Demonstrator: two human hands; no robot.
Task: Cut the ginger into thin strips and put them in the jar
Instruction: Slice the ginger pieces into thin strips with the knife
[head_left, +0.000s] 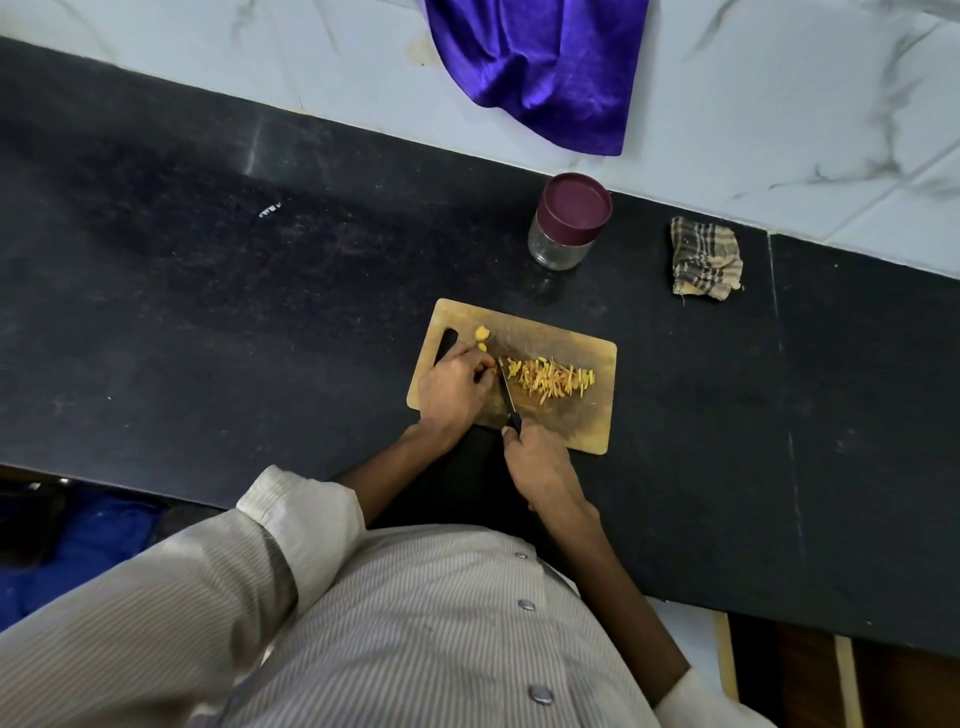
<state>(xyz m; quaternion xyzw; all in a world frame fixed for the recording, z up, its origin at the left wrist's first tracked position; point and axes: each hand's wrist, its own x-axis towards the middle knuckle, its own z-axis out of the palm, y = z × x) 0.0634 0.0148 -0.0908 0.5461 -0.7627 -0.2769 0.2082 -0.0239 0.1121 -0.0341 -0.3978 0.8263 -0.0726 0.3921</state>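
A wooden cutting board (561, 332) is laid on the black worktop (260, 312). A pile of thin ginger strips (550, 378) is spread across the middle of the board. Two small uncut ginger pieces (482, 339) are seen near the board's far left corner. The left hand (453, 391) is placed on the board with its fingers curled down at the knife blade; whatever is pinched beneath the fingertips is hidden. The knife (508, 396) is gripped by its black handle in the right hand (540, 467), with the blade set between the left hand and the strips. The glass jar (561, 244), closed by a maroon lid (575, 201), is positioned upright beyond the board. A checked cloth (705, 258) is located to the right of the jar, and a purple cloth (545, 67) is draped over the marble surface behind.
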